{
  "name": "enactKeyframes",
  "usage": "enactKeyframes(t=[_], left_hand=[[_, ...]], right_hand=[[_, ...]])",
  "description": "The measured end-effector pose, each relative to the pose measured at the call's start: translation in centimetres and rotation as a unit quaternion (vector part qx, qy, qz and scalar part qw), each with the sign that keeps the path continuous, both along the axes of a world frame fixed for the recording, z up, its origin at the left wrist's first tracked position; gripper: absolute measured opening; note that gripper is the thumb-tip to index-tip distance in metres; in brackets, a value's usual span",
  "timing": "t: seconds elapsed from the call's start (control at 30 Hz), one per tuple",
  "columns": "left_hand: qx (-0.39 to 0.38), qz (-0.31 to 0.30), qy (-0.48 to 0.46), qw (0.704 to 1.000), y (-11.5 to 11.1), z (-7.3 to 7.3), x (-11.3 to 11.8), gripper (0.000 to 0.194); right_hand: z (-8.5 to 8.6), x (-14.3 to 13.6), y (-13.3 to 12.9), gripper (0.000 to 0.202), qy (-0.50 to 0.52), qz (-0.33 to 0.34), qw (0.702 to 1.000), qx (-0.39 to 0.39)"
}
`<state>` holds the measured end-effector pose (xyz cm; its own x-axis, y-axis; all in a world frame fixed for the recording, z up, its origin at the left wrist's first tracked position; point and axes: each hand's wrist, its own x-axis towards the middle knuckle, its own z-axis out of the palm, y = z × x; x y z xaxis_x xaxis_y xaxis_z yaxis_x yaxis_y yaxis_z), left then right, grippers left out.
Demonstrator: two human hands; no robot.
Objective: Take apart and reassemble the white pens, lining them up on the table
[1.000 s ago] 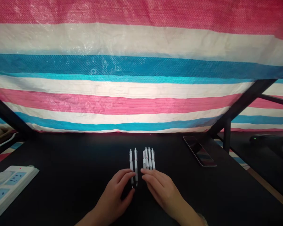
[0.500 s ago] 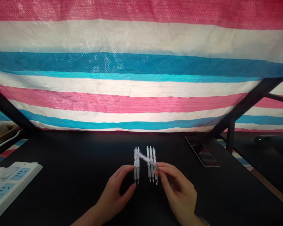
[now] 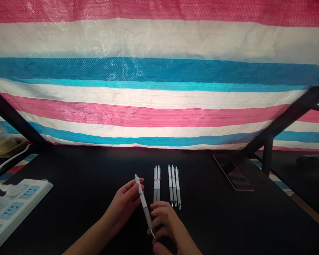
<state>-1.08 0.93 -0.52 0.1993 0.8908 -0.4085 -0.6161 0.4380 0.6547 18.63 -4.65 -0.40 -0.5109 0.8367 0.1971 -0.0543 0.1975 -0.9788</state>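
A white click pen [image 3: 141, 193] with a grey grip slants over the black table, its metal tip pointing down toward me. My left hand [image 3: 123, 202] pinches it near the clicker end. Close by the tip is my right hand [image 3: 166, 221], its fingers curved and spread apart from the thumb; whether one touches the pen I cannot tell. Two matching pens [image 3: 157, 179] lie side by side just beyond the right hand, which covers their lower ends. To their right, three more pens [image 3: 173, 182] lie parallel, tips toward me.
A dark phone [image 3: 232, 172] lies at the table's right. On the left is a white power strip [image 3: 29, 209] with a plugged-in cable [image 3: 6, 164]. A striped plastic sheet [image 3: 159, 71] hangs behind, between black frame bars [image 3: 279, 122].
The pen has moved left and toward me, from my right hand into my left hand's fingers. My right hand has shifted left and nearer. The pens on the table stay in their two groups.
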Motion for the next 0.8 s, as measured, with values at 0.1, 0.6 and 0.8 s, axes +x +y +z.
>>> enactKeyframes(t=[0.1, 0.6, 0.8], left_hand=[[0.011, -0.018, 0.002, 1.000, -0.2, 0.2, 0.2, 0.024], [0.025, -0.047, 0.099, 0.994, -0.7, 0.8, 0.8, 0.030], [0.026, -0.036, 0.100, 0.994, -0.7, 0.6, 1.0, 0.032]], right_hand=[[-0.3, -0.2, 0.0, 0.049, 0.061, 0.080, 0.949, -0.298], [-1.3, 0.2, 0.4, 0.039, -0.049, 0.035, 0.899, -0.434], [-0.8, 0.2, 0.6, 0.028, -0.091, 0.017, 0.899, -0.428]])
